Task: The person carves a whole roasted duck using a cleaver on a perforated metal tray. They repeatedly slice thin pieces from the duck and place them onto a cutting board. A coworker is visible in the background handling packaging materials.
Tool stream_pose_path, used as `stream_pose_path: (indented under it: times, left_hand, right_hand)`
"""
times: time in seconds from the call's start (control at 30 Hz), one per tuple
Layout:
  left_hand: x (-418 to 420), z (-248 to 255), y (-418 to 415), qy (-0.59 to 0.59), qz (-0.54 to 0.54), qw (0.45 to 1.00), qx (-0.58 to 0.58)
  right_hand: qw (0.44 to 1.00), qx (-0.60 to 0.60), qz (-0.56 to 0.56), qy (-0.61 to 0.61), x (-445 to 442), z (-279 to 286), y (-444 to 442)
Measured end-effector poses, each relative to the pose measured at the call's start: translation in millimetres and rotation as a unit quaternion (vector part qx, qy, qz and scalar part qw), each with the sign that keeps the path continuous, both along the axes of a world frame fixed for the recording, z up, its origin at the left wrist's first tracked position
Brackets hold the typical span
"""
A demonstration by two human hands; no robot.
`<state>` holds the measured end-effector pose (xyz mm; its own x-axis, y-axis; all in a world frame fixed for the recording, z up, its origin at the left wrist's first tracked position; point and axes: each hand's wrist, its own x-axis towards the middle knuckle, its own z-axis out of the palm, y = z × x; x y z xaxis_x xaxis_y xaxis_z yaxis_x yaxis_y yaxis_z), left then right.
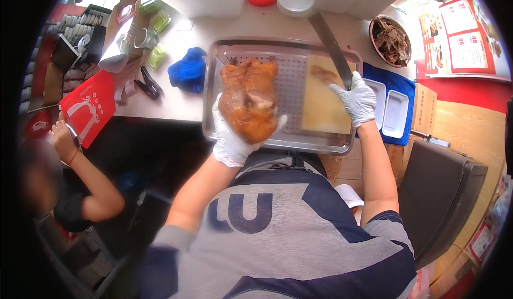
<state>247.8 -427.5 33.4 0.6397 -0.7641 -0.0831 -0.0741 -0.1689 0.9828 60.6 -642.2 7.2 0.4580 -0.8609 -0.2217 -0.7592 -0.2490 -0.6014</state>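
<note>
A glossy brown roasted bird, apparently a duck, (251,102) rests over the left part of a metal tray (276,144) with a perforated bottom. My left hand (232,138), in a white glove, cups its lower end from below, with the thumb or a finger showing at its right side. In my right hand (356,96), also gloved, is a cleaver or large knife (330,46), its long blade pointing up and away over the tray's far right edge. Beneath that hand lies a yellowish cutting board (324,102) with a brown stain or scrap near its far end.
Left of the tray are a blue cloth (188,69) and a black stapler (148,83). A bowl of bones and meat scraps (388,42) stands back right. White plastic trays (394,112) lie on blue cloth at right. Another person's arm (96,186) is at the left.
</note>
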Motion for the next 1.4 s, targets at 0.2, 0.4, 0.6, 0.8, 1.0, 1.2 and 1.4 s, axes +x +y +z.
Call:
stream_pose_path:
  times: [0.2, 0.4, 0.6, 0.8, 1.0, 1.2, 1.4]
  left_hand:
    - [3, -8, 5, 0.167, 0.037, 0.985, -0.013]
    - [3, 0, 5, 0.206, 0.023, 0.978, -0.015]
    - [3, 4, 4, 0.228, 0.013, 0.974, -0.015]
    - [3, 10, 4, 0.248, 0.002, 0.968, -0.021]
    - [3, 2, 9, 0.198, -0.032, 0.980, 0.004]
    - [11, 14, 6, -0.217, -0.105, 0.968, 0.067]
    - [16, 48, -9, -0.383, -0.131, 0.909, 0.101]
  right_hand:
    - [0.990, -0.019, 0.006, 0.139, -10, -52, -17]
    - [0.995, -0.014, -0.019, 0.099, 1, -52, -22]
    - [0.993, 0.012, -0.010, 0.114, 8, -45, -21]
    - [0.995, -0.021, -0.009, 0.093, 15, -46, -17]
    - [0.989, 0.007, 0.137, -0.050, 10, -16, 1]
    - [0.955, -0.045, 0.251, -0.152, 61, 45, 57]
    - [0.962, -0.007, 0.231, -0.143, 74, 56, 69]
